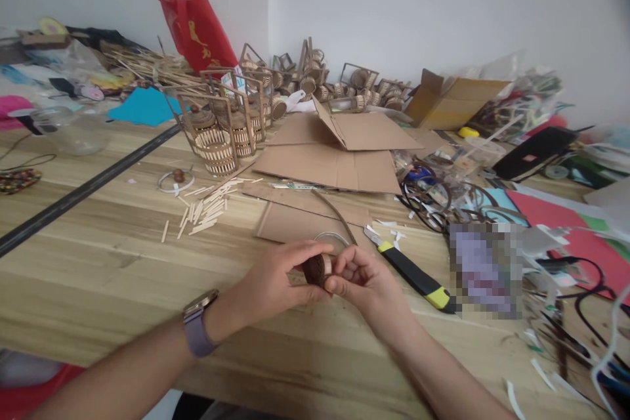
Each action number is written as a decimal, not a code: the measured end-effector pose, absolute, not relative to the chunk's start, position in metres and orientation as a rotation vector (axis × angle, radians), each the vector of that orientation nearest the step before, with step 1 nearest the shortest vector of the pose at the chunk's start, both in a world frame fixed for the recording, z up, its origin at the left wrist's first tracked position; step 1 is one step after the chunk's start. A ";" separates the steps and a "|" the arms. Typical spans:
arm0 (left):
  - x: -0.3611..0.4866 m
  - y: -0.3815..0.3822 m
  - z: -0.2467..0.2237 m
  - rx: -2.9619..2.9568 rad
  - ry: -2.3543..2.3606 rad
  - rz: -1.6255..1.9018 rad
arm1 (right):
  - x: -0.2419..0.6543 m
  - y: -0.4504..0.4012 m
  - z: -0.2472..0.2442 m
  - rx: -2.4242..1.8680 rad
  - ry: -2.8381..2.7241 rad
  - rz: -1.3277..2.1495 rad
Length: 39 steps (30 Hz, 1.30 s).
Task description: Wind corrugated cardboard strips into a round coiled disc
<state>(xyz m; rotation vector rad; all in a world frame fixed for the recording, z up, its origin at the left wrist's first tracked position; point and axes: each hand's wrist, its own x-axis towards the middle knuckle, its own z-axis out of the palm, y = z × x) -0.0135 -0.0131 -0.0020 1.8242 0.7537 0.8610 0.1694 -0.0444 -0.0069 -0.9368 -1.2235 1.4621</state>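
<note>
Between my two hands, above the near part of the table, is a small round dark-brown woven piece [315,270] with a paler band along its right edge. My left hand [275,279] grips it from the left, thumb below and fingers above. The fingers of my right hand [361,279] are curled and pinch its right edge. A thin brown strip [337,213] runs up and away just behind my right hand. Under and behind the fingers lies a clear ring [331,237], partly hidden. To the right rests a black and yellow utility knife [413,273] with its blade out.
Small slatted baskets with tall handles [216,151] stand at back left, near scattered pale sticks [209,210]. Flat cardboard [319,164] lies ahead. A long black bar [93,187] crosses the left. Cables and scissors [566,335] clutter the right, beside a black speaker [534,152].
</note>
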 end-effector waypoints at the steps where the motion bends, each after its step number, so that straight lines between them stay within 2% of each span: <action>1: -0.014 -0.012 -0.001 1.819 0.755 0.847 | 0.171 -0.044 -0.007 -0.948 -1.236 1.466; 5: -0.020 -0.006 -0.001 1.635 0.805 0.843 | 0.187 -0.036 -0.007 -1.058 -1.375 1.328; 9: -0.026 0.001 -0.001 1.492 0.865 0.838 | 0.216 -0.021 -0.004 -1.326 -1.801 0.779; 13: -0.027 0.002 -0.003 1.456 0.876 0.817 | 0.246 -0.010 0.003 -1.310 -2.299 0.403; 19: -0.025 0.001 -0.007 1.365 0.812 0.813 | 0.264 -0.014 0.005 -1.170 -2.616 0.405; 23: -0.023 0.002 -0.008 1.204 0.769 0.783 | 0.258 -0.014 0.003 -1.122 -2.625 0.257; 31: -0.018 0.000 -0.003 1.016 0.570 0.673 | 0.220 -0.036 0.024 -0.803 -2.249 -0.097; 35: -0.016 -0.004 -0.008 1.008 0.514 0.640 | 0.204 -0.052 0.029 -0.900 -2.256 -0.286; 39: -0.014 -0.007 -0.012 1.029 0.500 0.609 | 0.195 -0.056 0.030 -1.027 -2.260 -0.195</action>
